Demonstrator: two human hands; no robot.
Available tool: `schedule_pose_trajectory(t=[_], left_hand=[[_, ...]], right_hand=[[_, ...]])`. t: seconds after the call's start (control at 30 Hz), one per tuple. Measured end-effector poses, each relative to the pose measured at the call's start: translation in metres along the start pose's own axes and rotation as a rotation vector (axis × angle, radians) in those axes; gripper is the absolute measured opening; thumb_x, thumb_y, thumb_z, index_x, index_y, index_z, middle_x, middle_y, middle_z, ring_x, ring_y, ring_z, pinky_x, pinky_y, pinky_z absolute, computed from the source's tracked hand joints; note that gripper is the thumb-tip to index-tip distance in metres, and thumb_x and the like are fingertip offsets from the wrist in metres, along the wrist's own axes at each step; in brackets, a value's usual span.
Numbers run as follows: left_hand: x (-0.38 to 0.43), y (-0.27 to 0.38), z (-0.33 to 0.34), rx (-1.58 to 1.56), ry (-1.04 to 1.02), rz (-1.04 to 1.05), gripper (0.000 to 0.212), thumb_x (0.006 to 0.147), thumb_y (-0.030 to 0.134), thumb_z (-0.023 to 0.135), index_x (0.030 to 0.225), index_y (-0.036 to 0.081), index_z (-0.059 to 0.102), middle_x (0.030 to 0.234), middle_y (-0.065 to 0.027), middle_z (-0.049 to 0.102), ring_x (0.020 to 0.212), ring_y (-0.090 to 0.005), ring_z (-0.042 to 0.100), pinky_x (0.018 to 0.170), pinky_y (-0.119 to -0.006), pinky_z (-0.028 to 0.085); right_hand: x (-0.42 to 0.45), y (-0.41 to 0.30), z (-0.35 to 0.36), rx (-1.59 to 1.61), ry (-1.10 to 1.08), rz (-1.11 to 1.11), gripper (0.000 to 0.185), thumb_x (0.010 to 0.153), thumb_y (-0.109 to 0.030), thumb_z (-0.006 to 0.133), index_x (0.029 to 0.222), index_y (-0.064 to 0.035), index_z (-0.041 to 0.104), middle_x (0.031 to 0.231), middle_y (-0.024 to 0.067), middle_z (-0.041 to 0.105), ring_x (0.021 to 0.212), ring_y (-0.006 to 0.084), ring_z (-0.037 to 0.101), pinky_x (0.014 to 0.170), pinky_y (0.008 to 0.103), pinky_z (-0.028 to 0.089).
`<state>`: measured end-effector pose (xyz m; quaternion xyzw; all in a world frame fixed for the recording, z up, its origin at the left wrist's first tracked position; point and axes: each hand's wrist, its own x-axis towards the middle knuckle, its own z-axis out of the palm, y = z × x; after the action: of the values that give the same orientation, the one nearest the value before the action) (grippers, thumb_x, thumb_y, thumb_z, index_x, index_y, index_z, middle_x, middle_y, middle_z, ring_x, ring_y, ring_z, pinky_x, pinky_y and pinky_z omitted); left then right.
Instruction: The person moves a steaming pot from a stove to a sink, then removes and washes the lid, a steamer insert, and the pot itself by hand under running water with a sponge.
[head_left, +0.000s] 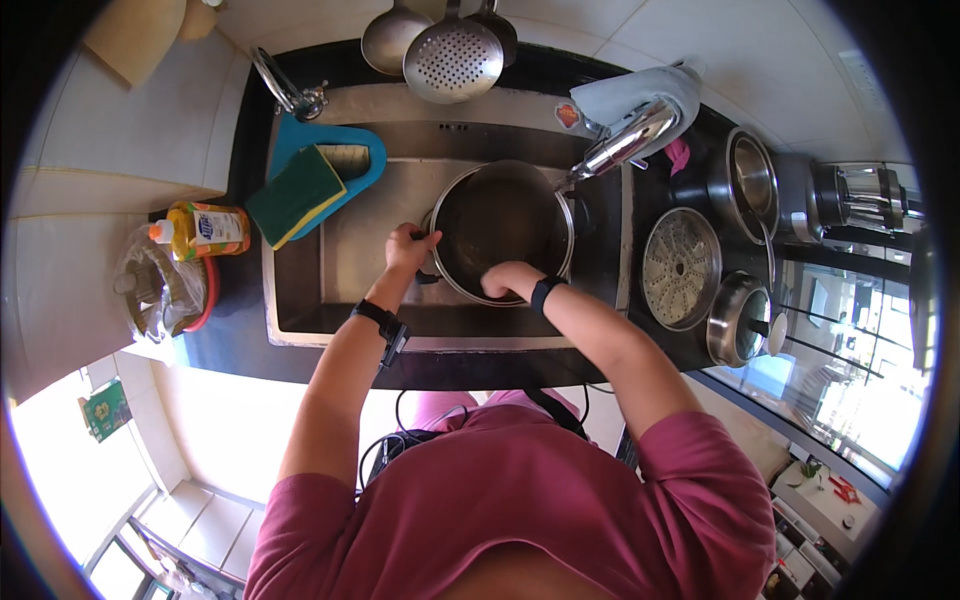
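Note:
A wide metal pot (504, 214) with a dark interior sits in the stainless steel sink (367, 202). My left hand (411, 247) grips the pot's dark side handle at its left. Reaching inside over the near rim, my right hand (511, 279) is against the lower part of the pot; its fingertips are partly hidden, and whether they hold something cannot be seen. The chrome faucet (622, 142) angles in from the upper right, its spout end by the pot's far right rim. A grey-blue cloth (622, 94) drapes over the faucet.
Left of the pot, a green-and-yellow sponge (296, 196) lies on a blue holder (367, 142). Dish soap (210, 230) stands on the left counter. A steamer plate (682, 268), a metal bowl (752, 180) and a lidded pot (739, 319) occupy the right. Ladles and a skimmer (454, 61) hang behind.

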<state>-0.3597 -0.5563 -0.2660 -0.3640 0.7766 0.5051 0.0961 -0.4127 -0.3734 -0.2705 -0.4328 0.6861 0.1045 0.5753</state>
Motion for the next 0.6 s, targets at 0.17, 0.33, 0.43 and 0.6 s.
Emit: schedule_pose_trajectory(t=[0.17, 0.33, 0.43, 0.6], left_hand=[[0.001, 0.010, 0.001, -0.026, -0.024, 0.046, 0.038, 0.059, 0.027, 0.076, 0.080, -0.001, 0.061, 0.065, -0.0124, 0.061, 0.056, -0.0201, 0.058, 0.053, -0.031, 0.046], [-0.005, 0.013, -0.010, -0.126, -0.061, -0.045, 0.034, 0.062, 0.024, 0.076, 0.078, -0.001, 0.061, 0.058, -0.0085, 0.057, 0.044, -0.0155, 0.051, 0.042, -0.029, 0.042], [-0.008, 0.023, -0.009, -0.080, -0.086, -0.034, 0.032, 0.063, 0.024, 0.075, 0.076, -0.001, 0.060, 0.055, -0.0072, 0.056, 0.041, -0.0146, 0.049, 0.039, -0.029, 0.040], [-0.011, 0.038, 0.003, -0.038, -0.120, 0.020, 0.032, 0.063, 0.024, 0.075, 0.076, -0.001, 0.059, 0.054, -0.0069, 0.055, 0.041, -0.0147, 0.048, 0.038, -0.029, 0.039]], right_hand=[[0.022, -0.033, -0.006, 1.112, 0.733, -0.144, 0.037, 0.085, -0.033, 0.040, 0.084, 0.0010, 0.054, 0.078, 0.0186, 0.060, 0.077, 0.0336, 0.058, 0.067, 0.0407, 0.042], [-0.063, -0.027, 0.009, 0.425, 0.437, 0.086, 0.043, 0.086, -0.042, 0.036, 0.097, -0.0074, 0.060, 0.102, 0.0170, 0.056, 0.100, 0.0328, 0.050, 0.084, 0.0421, 0.034], [-0.086, 0.040, 0.020, -0.251, 0.579, 0.245, 0.038, 0.084, -0.038, 0.039, 0.100, -0.0118, 0.061, 0.108, 0.0100, 0.053, 0.107, 0.0270, 0.044, 0.094, 0.0436, 0.019], [-0.008, 0.157, 0.065, -1.226, 0.897, 0.534, 0.036, 0.084, -0.035, 0.038, 0.098, -0.0142, 0.064, 0.107, 0.0033, 0.055, 0.107, 0.0214, 0.044, 0.103, 0.0451, 0.009]])
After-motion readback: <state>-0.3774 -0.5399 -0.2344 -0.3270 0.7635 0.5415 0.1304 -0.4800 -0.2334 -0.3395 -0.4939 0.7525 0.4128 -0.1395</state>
